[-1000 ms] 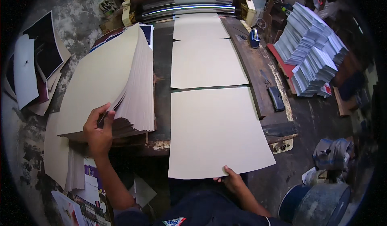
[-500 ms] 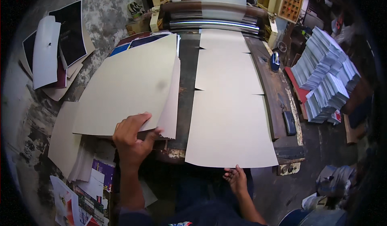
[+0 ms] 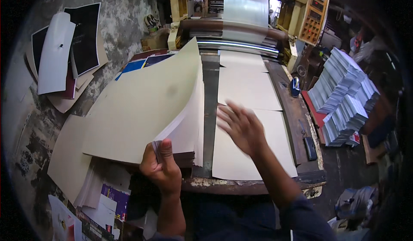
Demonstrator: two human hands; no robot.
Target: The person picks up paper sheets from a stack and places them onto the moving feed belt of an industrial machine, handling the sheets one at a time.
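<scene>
My left hand [image 3: 163,165] is closed on the near right corner of a thick stack of cream paper sheets [image 3: 133,112], thumb on top, bending the corner upward so the layered edges fan out. My right hand [image 3: 241,125], slightly blurred, hovers over the flat cream sheets [image 3: 254,155] on the machine's feed table, fingers stretched and holding nothing. Those sheets lie in a row, one behind another, running toward the shiny roller [image 3: 241,46] at the far end. Whether the right fingertips touch the paper I cannot tell.
Clear film [image 3: 245,13] hangs down to the rollers, with a button panel [image 3: 313,21] to the right. Bundled paper stacks [image 3: 340,82] stand on the right. A blue tool [image 3: 294,87] and a dark case [image 3: 309,148] rest along the table's right side. Dark prints [image 3: 84,34] lie left.
My left hand has gripped the stack's corner and lifted it into a curl. My right hand has moved up from the near sheet's edge to above the sheets. That near sheet sits farther forward.
</scene>
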